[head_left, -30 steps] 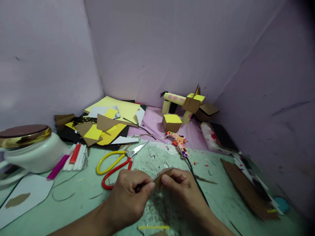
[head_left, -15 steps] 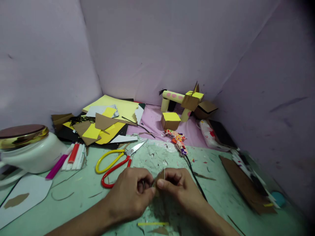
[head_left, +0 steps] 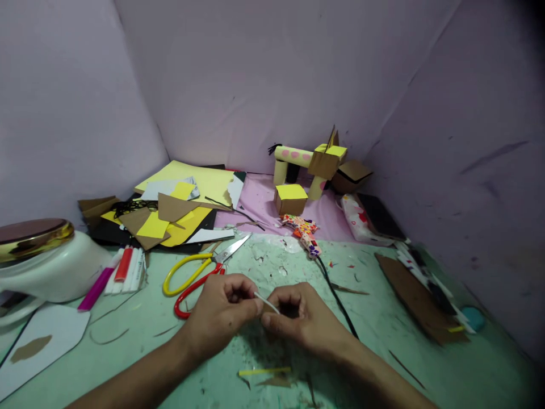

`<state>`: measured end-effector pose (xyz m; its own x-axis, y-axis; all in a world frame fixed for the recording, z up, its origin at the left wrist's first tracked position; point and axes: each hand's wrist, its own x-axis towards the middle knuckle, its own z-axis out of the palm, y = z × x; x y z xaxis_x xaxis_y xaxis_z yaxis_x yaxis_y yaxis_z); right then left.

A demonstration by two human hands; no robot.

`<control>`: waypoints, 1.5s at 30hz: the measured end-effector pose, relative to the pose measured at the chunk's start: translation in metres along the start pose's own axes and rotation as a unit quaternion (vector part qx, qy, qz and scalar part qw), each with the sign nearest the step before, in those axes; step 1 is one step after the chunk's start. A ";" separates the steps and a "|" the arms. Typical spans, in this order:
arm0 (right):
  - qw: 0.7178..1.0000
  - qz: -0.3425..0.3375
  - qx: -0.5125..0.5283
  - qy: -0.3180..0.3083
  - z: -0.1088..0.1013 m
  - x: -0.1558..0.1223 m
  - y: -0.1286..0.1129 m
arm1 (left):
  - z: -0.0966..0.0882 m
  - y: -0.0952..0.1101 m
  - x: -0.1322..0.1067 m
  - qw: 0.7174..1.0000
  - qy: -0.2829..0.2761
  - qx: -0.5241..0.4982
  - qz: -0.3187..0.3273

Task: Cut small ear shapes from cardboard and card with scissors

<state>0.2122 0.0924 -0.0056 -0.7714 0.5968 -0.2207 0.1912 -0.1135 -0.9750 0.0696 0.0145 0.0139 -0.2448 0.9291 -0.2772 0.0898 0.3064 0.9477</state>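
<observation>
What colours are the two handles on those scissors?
One yellow handle and one red handle. They show best in the head view, left of centre.

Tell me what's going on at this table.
A person's left hand and right hand together hold a thin, white-edged card piece above the green tabletop. Scissors lie just beyond the left hand, their red handle partly hidden by it. Farther back, a pink-spotted paper animal figure stands behind a yellow-topped cardboard box.
</observation>
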 end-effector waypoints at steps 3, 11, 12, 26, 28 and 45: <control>0.999 0.018 0.000 0.039 -0.002 0.003 -0.008 | -0.003 0.003 0.001 1.000 0.030 -0.002 0.002; 0.990 -0.003 0.105 0.093 -0.002 0.004 -0.002 | -0.002 0.003 -0.001 0.999 0.023 0.001 0.023; 0.987 -0.007 0.123 0.101 -0.002 0.004 0.000 | -0.001 0.002 -0.001 1.000 0.022 0.000 0.022; 0.962 -0.005 0.223 0.157 0.010 0.004 0.008 | 0.005 -0.005 -0.003 0.999 0.038 -0.026 0.029; 0.965 -0.015 0.205 0.162 0.010 0.003 0.006 | 0.004 -0.005 -0.002 0.999 0.030 -0.027 0.017; 0.912 0.051 0.383 0.135 0.016 0.004 -0.004 | 0.004 -0.002 0.000 0.996 0.057 0.019 0.062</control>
<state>0.1989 0.0827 -0.0029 -0.5764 0.7144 -0.3967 -0.3073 -0.6393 -0.7048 0.0734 0.0144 0.0110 -0.3375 0.9313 -0.1371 0.1622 0.2010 0.9661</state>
